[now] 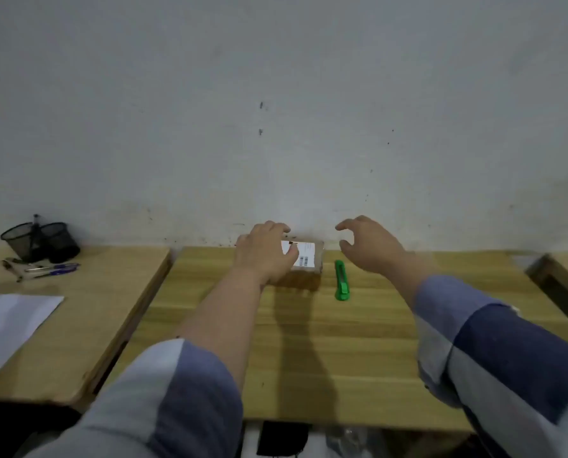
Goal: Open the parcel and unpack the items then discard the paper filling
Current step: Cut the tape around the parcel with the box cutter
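Observation:
A small brown cardboard parcel (309, 271) with a white shipping label lies at the far side of the wooden table (325, 352), close to the wall. My left hand (264, 251) rests over the parcel's left half, fingers curled around its top and far edge. My right hand (370, 244) hovers to the right of the parcel, fingers spread and curved, holding nothing. A green utility knife (341, 285) lies on the table just right of the parcel, below my right hand. The parcel looks closed.
A second wooden table (87, 312) stands to the left, across a narrow gap, with a black mesh pen holder (41, 241), pens (49, 270) and a white sheet of paper (9, 325). A grey wall rises right behind both tables. Another table edge (560, 285) shows at far right.

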Available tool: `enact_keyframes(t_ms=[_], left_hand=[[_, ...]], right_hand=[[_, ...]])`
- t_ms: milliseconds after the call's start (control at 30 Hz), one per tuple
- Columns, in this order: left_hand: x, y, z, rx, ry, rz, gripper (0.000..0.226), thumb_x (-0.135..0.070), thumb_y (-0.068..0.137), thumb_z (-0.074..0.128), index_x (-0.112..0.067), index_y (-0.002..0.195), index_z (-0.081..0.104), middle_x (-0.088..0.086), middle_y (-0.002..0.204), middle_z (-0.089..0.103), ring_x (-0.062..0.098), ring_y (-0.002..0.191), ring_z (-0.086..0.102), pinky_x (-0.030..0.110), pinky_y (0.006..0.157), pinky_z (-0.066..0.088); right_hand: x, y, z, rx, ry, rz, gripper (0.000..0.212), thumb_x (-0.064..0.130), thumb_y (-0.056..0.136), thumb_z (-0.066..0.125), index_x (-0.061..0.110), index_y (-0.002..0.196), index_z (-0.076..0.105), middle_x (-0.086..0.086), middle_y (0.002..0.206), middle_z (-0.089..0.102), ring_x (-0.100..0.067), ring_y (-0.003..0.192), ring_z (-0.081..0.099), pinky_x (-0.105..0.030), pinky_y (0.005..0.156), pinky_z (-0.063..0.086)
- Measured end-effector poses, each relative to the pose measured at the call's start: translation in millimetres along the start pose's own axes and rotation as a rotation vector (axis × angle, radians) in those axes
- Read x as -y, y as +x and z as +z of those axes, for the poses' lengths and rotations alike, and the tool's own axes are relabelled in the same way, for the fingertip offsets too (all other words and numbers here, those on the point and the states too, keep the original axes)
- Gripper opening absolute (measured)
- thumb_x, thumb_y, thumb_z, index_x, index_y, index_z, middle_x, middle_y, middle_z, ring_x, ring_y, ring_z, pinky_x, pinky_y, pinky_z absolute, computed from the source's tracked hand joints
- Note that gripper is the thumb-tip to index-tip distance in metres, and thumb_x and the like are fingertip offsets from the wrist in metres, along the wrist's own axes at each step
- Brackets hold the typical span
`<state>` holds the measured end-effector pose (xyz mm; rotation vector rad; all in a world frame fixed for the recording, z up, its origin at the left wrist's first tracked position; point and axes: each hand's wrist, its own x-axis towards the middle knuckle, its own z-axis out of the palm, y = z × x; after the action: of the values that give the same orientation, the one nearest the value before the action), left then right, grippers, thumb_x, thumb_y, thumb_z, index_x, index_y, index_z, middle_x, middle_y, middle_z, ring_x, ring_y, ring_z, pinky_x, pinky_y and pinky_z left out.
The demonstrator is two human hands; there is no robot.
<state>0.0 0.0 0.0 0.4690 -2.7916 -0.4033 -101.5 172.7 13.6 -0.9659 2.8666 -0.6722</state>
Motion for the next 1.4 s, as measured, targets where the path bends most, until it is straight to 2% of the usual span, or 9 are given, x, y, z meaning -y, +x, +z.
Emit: enact_keyframes(t_ms=[200,400,567,733,867,967,1067,1267,1400], left_hand=[[39.3,34.1,52.1,0.200,-0.038,-0.111,0.049,-0.043,0.092,0.046,-0.024,0.137,0.044,-0.004,0.148,0.037,0.018,0.136,0.034,0.042,0.106,0.036],[83.7,81.9,103.8,0.278,-0.118,-0.158,0.060,-0.046,0.092,0.050,-0.020,0.143,0.035,-0.002,0.158,0.020,0.021,0.143,0.024,0.043,0.111,0.033],[110.4,110.2,143.6,0.293,-0.165,-0.227,0.083,-0.053,0.089,0.052,-0.019,0.153,0.010,-0.001,0.161,0.011,0.023,0.147,0.014,0.040,0.117,0.019],[121.8,110.2,170.5,0.315,-0.390,-0.299,0.087,-0.050,0.089,0.054,-0.031,0.151,-0.004,-0.002,0.158,0.021,0.026,0.139,0.033,0.047,0.109,0.039],[121.9,102.6,176.3,0.237,-0.531,-0.317,0.080,-0.042,0.093,0.052,-0.034,0.151,-0.003,-0.004,0.155,0.028,0.023,0.133,0.040,0.044,0.102,0.045],[121.8,101.9,177.5,0.218,-0.521,-0.330,0.079,-0.042,0.094,0.050,-0.027,0.152,-0.001,-0.002,0.151,0.036,0.023,0.127,0.045,0.037,0.094,0.045],[121.1,102.1,177.2,0.222,-0.532,-0.350,0.079,-0.043,0.094,0.050,-0.026,0.153,-0.001,-0.002,0.150,0.037,0.023,0.126,0.046,0.038,0.095,0.045],[116.1,102.5,172.7,0.251,-0.550,-0.384,0.079,-0.042,0.094,0.050,-0.030,0.152,-0.002,0.000,0.150,0.038,0.025,0.129,0.045,0.042,0.098,0.046],[112.6,101.0,163.6,0.273,-0.583,-0.415,0.081,-0.040,0.094,0.052,-0.028,0.153,-0.002,0.001,0.150,0.038,0.025,0.130,0.043,0.040,0.099,0.044]], right_hand=[[-31.6,26.1,60.5,0.135,-0.013,0.178,0.042,0.019,0.090,0.050,0.015,0.132,0.050,-0.013,0.136,0.050,-0.031,0.124,0.049,-0.037,0.101,0.041],[-62.6,59.0,118.6,0.223,-0.053,0.358,0.042,0.017,0.092,0.048,0.011,0.134,0.048,-0.017,0.130,0.055,-0.034,0.116,0.055,-0.039,0.095,0.047],[-77.3,79.7,168.7,0.155,-0.017,0.490,0.048,0.022,0.093,0.049,0.013,0.139,0.038,-0.013,0.130,0.050,-0.034,0.111,0.056,-0.041,0.089,0.049],[-85.2,93.3,194.2,0.069,-0.055,0.549,0.051,0.022,0.092,0.051,0.015,0.140,0.035,-0.012,0.135,0.045,-0.033,0.119,0.047,-0.045,0.090,0.047],[-87.9,106.4,203.9,0.018,0.100,0.621,0.057,0.013,0.086,0.059,0.007,0.139,0.036,-0.017,0.132,0.046,-0.036,0.118,0.049,-0.043,0.094,0.046],[-89.2,118.2,198.7,-0.010,0.246,0.687,0.042,0.008,0.085,0.057,0.002,0.126,0.051,-0.020,0.117,0.056,-0.034,0.097,0.060,-0.038,0.076,0.053],[-85.6,130.6,189.5,-0.096,0.426,0.693,0.031,0.009,0.088,0.050,0.009,0.118,0.059,-0.011,0.086,0.060,-0.024,0.063,0.054,-0.028,0.051,0.045],[-62.9,146.1,186.2,-0.121,0.773,0.772,0.029,0.032,0.089,0.059,0.017,0.113,0.064,-0.001,0.063,0.055,-0.017,0.049,0.047,-0.027,0.045,0.038],[-54.2,138.9,186.3,-0.109,0.841,0.759,0.030,0.028,0.083,0.069,0.013,0.110,0.068,0.001,0.062,0.058,-0.016,0.051,0.049,-0.026,0.044,0.038]])
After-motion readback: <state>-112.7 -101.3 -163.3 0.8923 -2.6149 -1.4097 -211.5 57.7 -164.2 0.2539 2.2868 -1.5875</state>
